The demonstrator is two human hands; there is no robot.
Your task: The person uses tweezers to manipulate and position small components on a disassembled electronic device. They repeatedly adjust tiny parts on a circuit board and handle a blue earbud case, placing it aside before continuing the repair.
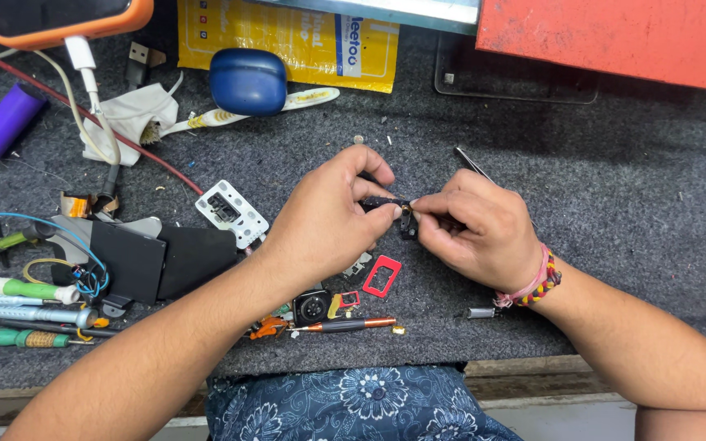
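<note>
Flat yellow package [288, 45] at top; dark phone screen [51, 12] top-left.

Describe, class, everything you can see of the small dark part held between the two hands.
The small dark part is black, irregular and mostly hidden by fingers. A tiny brass-coloured piece shows at its middle, and a dark bit hangs below. It is held just above the grey felt mat, roughly level. The left hand pinches its left end; the right hand pinches the right, fingertips meeting at the brass piece. Its material cannot be told.
</note>
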